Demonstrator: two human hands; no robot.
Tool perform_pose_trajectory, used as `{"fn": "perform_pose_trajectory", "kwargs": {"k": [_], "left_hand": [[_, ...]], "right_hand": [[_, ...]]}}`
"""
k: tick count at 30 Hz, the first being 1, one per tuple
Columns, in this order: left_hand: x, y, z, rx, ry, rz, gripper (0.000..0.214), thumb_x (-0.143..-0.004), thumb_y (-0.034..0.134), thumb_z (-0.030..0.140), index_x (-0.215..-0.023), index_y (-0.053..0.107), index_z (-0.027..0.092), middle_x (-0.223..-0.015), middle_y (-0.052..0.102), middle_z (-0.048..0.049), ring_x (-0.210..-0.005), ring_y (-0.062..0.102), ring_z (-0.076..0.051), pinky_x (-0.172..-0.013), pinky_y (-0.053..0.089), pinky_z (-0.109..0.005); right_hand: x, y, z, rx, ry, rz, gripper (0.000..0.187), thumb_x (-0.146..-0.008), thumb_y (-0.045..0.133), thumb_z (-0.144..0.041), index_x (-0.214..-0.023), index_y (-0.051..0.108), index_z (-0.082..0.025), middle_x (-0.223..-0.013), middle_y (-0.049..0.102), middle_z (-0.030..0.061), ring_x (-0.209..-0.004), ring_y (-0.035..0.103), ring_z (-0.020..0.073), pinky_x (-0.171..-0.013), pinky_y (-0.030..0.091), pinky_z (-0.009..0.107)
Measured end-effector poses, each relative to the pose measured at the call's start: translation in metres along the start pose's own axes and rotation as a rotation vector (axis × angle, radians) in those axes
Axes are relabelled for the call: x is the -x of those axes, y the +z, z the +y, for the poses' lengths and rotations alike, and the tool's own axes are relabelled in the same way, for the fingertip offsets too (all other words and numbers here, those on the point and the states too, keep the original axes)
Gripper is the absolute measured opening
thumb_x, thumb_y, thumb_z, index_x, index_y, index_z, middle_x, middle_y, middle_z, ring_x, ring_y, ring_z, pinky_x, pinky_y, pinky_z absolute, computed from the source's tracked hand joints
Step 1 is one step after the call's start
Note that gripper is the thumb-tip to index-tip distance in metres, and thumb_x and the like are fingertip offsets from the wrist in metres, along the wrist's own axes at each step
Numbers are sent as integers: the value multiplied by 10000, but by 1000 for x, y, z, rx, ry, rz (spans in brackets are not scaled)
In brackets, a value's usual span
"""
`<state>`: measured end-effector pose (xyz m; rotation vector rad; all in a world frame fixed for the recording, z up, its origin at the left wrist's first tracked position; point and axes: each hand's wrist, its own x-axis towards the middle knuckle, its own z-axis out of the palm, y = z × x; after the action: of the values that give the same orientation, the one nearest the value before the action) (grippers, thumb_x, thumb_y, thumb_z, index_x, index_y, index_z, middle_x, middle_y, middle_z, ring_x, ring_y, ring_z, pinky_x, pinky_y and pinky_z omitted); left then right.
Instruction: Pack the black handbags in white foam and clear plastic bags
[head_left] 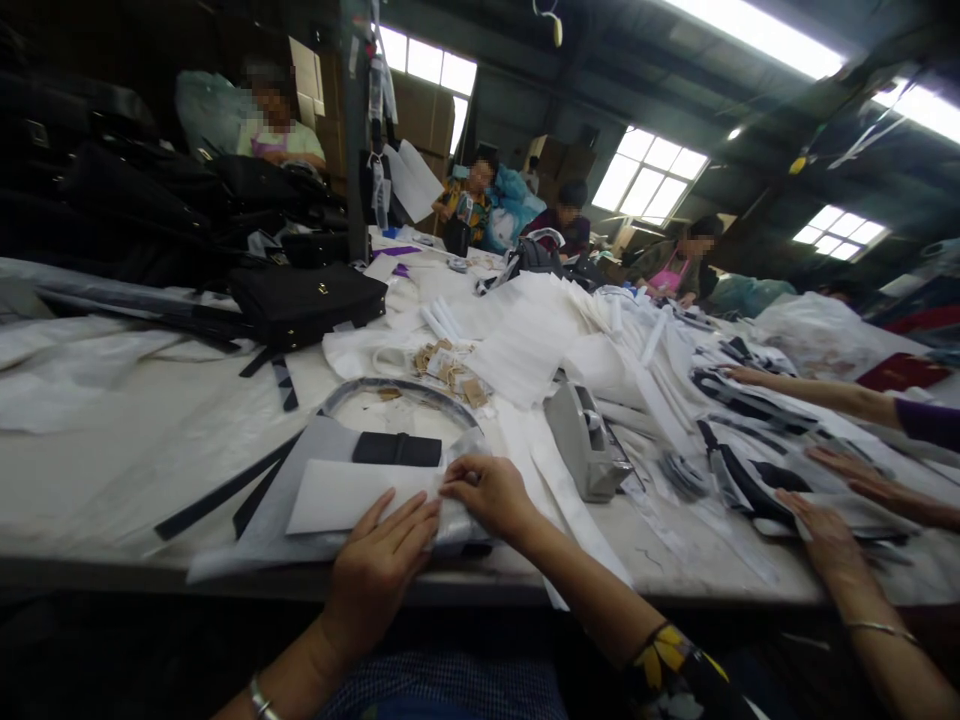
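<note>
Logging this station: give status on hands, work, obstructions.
Left hand resting on white sheet; right hand curled at its right edge. Black piece lies beyond. Grey tape dispenser stands clear.

Head-worn camera: faces forward and down, tilted, close above bare left hand point(379, 575), bare right hand point(491, 495), long white worktable point(105, 480).

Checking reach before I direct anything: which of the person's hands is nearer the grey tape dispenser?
Right. The right hand is left of the grey tape dispenser, apart from it; the left hand is farther left, touching the white sheet.
</note>
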<state>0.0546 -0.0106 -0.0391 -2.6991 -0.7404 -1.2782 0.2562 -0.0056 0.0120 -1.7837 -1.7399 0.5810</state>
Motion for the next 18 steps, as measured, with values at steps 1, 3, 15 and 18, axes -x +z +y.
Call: {"fn": "perform_pose_trajectory", "kwargs": {"k": [1,3,15,18], "left_hand": [[-1,-1,0,-1,-10,2,256,-1013,433,160,-1138,656,153,-1195,722,-39,-1139,658,-166,-1186,293,-366],[-2,-2,0,-29,-33,8,280,-1017,415,157,-1169,650,160,-1162,731,-39,-1101,673,-152,-1167,324,-350],[0,1,-8,-130,88,-151,405,-1015,359,146,-1313,614,248,-1276,683,-23,-1132,662,-189,-1038,469,-374],[1,2,-8,-178,95,-190,412,-1012,350,130,-1337,586,219,-1301,668,-24,-1140,656,-208,-1017,465,-404]], "right_hand": [[-1,0,0,19,-7,-2,71,-767,801,-256,-795,736,-253,-803,743,-49,-773,673,150,-720,451,244],[-3,1,0,48,-28,-2,124,-751,809,-240,-791,693,-230,-789,706,-42,-754,631,146,-683,414,243],[-11,13,1,109,-60,98,216,-828,668,-133,-1005,579,-217,-817,612,-25,-714,558,150,-683,402,265],[-11,4,-1,127,-69,116,194,-833,653,-120,-997,608,-212,-931,634,4,-690,565,136,-696,444,267]]}}
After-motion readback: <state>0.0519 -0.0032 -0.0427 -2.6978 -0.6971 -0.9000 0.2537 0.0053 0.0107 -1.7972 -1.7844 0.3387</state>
